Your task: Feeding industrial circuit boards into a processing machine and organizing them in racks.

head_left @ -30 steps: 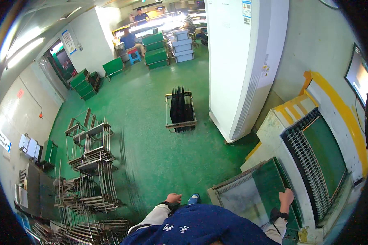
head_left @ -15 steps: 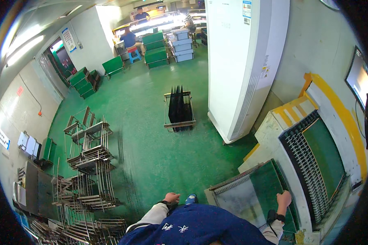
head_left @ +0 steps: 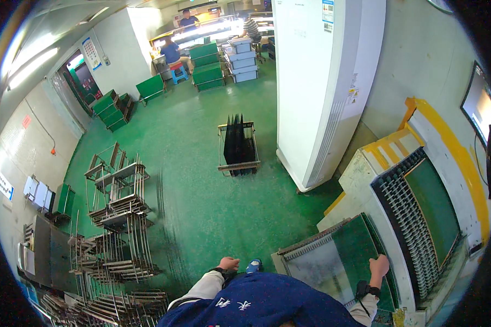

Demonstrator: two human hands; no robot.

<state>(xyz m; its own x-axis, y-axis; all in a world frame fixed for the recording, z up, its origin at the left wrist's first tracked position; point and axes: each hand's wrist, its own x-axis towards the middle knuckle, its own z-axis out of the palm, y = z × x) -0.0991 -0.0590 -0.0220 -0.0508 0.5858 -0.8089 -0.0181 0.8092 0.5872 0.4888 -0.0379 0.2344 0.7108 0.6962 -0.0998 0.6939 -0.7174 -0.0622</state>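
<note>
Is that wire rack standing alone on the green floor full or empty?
Partly filled: the wire rack holds several dark panels upright on edge, bunched mid-rack, with open space either side.

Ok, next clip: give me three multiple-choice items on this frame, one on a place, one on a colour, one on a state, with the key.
1. Where is the right hand?
A. On the edge of the green panel lying on the machine at the right
B. On the stacked metal racks
C. On the white column

2. What colour is the floor?
A. Grey
B. Green
C. Yellow

3. How do the dark panels sit in the wire cart?
A. Flat in a pile
B. Upright, side by side
C. Scattered on the floor

Key: 1 A, its fingers rest on the panel's right edge. 2 B, the painted floor is green all across the room. 3 B, they stand on edge inside the cart. The left hand hangs free over the floor, holding nothing.
</note>
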